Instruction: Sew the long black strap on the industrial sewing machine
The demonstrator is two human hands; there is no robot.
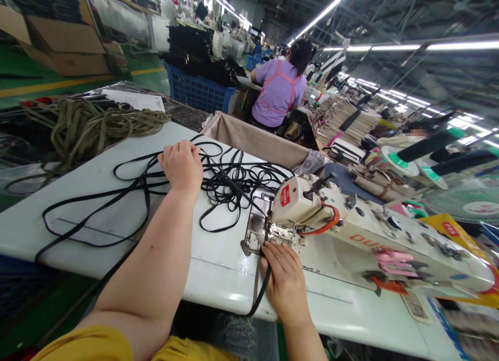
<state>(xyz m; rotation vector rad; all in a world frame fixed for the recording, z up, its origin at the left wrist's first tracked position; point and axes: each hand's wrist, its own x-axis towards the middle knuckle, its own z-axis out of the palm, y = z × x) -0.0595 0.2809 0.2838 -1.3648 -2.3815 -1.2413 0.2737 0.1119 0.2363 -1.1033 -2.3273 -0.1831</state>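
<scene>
My left hand is closed on a tangle of black strap that lies in loops across the white table. My right hand rests flat at the needle plate of a white sewing machine, with its fingers together pressing the black strap that runs under the presser foot and off the table's front edge. The strap loops spread left from the machine toward the table's left end.
A heap of olive webbing lies at the far left of the table. A beige cloth bin stands behind the table. A person in a purple top sits farther back beside a blue crate. Thread cones stand on the right.
</scene>
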